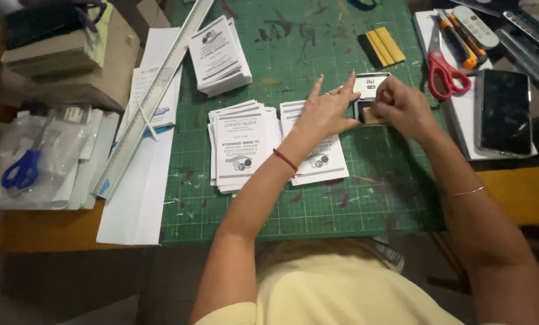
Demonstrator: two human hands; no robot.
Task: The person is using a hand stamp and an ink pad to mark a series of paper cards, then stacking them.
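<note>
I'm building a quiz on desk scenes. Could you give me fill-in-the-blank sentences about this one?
1. The cutting mat is ____ in colour.
2. The right hand presses a small stamp into the open ____.
3. The scissors beside the phone have ____ handles.
4. The left hand wears a red ____ at the wrist.

Missing words: green; ink pad; red; bracelet

A dark phone with a blank black screen lies flat at the right edge, on a white sheet. Beside the right hand sits a small open ink-pad case, its white lid labelled in black. Three stacks of white printed slips rest on the green mat: one upper left, one centre, one under the left hand. A clear plastic bag holding blue scissors lies far left
</note>
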